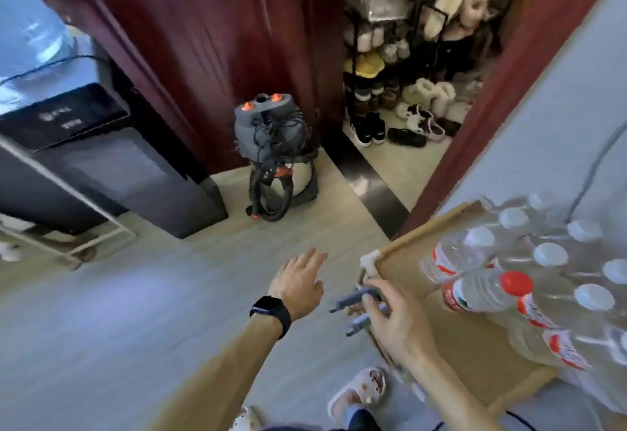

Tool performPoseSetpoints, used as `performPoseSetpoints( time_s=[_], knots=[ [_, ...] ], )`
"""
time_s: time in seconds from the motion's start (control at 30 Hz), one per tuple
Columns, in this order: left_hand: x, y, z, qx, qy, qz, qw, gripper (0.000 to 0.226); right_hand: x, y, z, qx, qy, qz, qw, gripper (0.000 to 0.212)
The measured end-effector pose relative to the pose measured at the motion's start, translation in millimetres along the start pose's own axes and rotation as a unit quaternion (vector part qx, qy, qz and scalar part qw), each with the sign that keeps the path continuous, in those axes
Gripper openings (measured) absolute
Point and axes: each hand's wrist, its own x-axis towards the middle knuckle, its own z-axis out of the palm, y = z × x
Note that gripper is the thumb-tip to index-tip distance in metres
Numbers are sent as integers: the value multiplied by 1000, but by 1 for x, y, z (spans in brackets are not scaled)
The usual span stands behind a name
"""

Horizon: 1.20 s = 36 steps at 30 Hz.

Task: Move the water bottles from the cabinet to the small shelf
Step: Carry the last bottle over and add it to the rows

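Note:
Several clear water bottles with white caps (549, 254) stand packed together on a low wooden shelf (431, 227) at the right. In front of them, one bottle with a red cap (485, 291) lies tilted toward me. My right hand (397, 325) is at the shelf's near corner, apart from the bottles, its fingers curled round small blurred grey pieces (354, 299). My left hand (298, 281), with a black watch on the wrist, reaches out over the floor with spread fingers and holds nothing.
A grey vacuum with coiled hose (274, 155) stands by a dark red door (203, 40). A black water dispenser (112, 172) and a white wire rack (68, 227) are at left. A shoe rack (390, 74) fills the doorway beyond. My slippered foot (359, 390) is below.

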Motion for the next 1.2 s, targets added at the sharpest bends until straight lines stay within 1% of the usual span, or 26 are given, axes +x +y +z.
performPoseSetpoints(
  time_s=[0.1, 0.17, 0.23, 0.3, 0.33, 0.4, 0.5, 0.6, 0.7, 0.87, 0.93, 1.0, 1.13, 1.2],
  knots=[
    [-51, -76, -26, -13, 62, -97, 993, 60, 32, -70, 38, -84, -63, -139, 985, 32],
    [-98, -133, -43, -24, 101, -165, 981, 59, 44, -126, 72, -109, -104, -209, 966, 36],
    [-156, -191, -57, -51, 124, -232, 964, 57, 45, -185, 112, -134, -136, -283, 940, 36],
    [-220, -244, -69, -90, 130, -288, 945, 56, 36, -242, 151, -163, -159, -353, 908, 37],
    [-259, -273, -75, -107, 134, -320, 932, 56, 26, -275, 175, -172, -167, -391, 889, 37],
    [-333, -321, -86, -126, 155, -373, 906, 56, 2, -332, 215, -181, -200, -440, 857, 34],
    [-452, -385, -104, -113, 228, -466, 848, 56, -47, -424, 284, -177, -233, -532, 795, 34],
    [-556, -421, -120, -102, 316, -516, 790, 56, -99, -507, 346, -163, -253, -608, 735, 34],
    [-645, -444, -130, -84, 380, -552, 737, 56, -149, -575, 402, -155, -263, -660, 687, 39],
    [-750, -484, -139, -34, 418, -618, 665, 56, -221, -669, 481, -138, -271, -722, 621, 43],
    [-777, -500, -143, -7, 427, -635, 644, 54, -242, -700, 506, -129, -269, -745, 597, 44],
    [-796, -519, -148, 20, 432, -651, 624, 58, -258, -730, 534, -118, -268, -765, 574, 45],
    [-823, -570, -166, 46, 428, -688, 584, 61, -275, -787, 597, -88, -268, -785, 551, 54],
    [-835, -603, -179, 39, 418, -705, 572, 63, -280, -818, 630, -85, -275, -790, 541, 52]
  ],
)
